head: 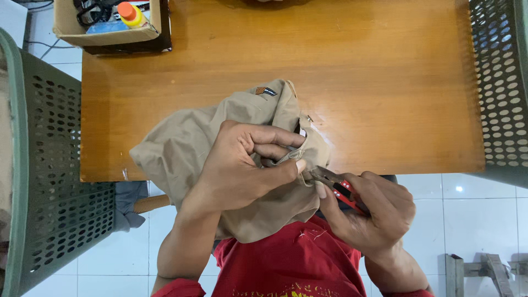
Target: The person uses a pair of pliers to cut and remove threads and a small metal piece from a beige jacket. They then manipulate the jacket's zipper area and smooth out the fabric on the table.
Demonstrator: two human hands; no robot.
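Head view: left hand (242,165) pinches khaki garment (181,143); right hand (374,212) beside, gripping snips (335,184).

The left hand (242,165) pinched a fold of tan cloth (187,143) at the near edge of the wooden tabletop (385,82). The right hand (374,212) held red-handled snips (338,187), blade tips touching the cloth beside the left thumb. Green perforated baskets (49,181) stood at both sides. A cardboard box (110,30) sat on the far left corner.
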